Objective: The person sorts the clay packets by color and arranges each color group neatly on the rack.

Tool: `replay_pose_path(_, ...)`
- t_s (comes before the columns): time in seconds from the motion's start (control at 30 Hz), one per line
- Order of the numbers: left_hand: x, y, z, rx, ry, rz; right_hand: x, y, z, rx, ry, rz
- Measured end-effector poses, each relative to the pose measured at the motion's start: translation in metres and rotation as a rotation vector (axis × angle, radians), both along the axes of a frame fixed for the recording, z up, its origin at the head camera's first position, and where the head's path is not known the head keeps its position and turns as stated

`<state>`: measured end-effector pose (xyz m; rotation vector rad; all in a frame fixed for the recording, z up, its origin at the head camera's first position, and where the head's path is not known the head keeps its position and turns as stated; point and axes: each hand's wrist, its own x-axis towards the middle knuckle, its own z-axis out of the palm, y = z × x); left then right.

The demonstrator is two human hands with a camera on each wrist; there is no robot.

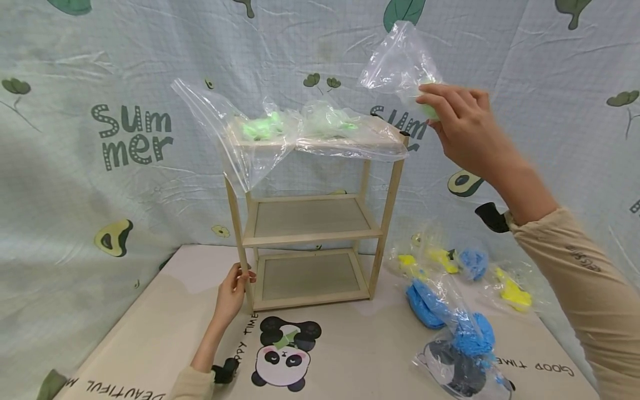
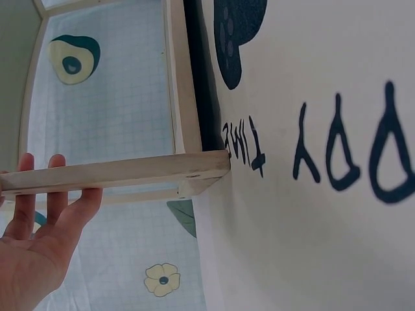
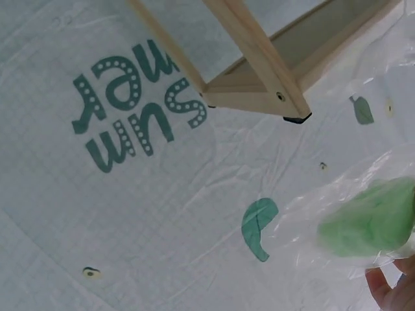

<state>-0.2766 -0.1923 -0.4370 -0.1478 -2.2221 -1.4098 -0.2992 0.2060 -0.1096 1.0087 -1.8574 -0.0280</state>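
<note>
My raised right hand (image 1: 467, 122) pinches a clear zip bag (image 1: 400, 61) with a soft light green thing (image 3: 366, 223) inside, up and to the right of a wooden shelf rack's top. Low on the left, my left hand (image 1: 231, 294) holds the front left post (image 2: 117, 173) of the rack, fingers around it. Two more clear bags lie on the rack's top shelf: the left bag (image 1: 262, 128) holds bright green pieces and hangs over the front edge; the right bag (image 1: 330, 121) holds paler green stuff. What the green contents are cannot be made out.
The middle shelf (image 1: 310, 218) and bottom shelf (image 1: 310, 278) show bare panels. Right of the rack, bags with yellow things (image 1: 514, 291) and blue things (image 1: 427, 305) lie on the table (image 1: 380, 355). A printed cloth (image 1: 165, 222) hangs behind.
</note>
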Motion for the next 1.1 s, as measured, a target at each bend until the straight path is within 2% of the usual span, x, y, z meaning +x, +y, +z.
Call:
replay_pose_path(0.3,0.001,0.0,0.0,-0.016,0.019,0.005,-0.007,-0.022,0.003,0.06,0.036,0.019)
replay_pose_path(0.63,-0.001,-0.001,-0.001,-0.012,0.036,-0.003,-0.027,-0.043,-0.007,0.021,-0.062,0.034)
replay_pose_path(0.93,-0.001,0.001,0.0,0.006,0.039,-0.008,-0.046,-0.051,-0.011,-0.036,-0.127,0.043)
replay_pose_path(1.1,-0.002,0.0,-0.001,-0.001,0.054,-0.008,-0.052,-0.054,-0.012,-0.029,-0.158,0.032)
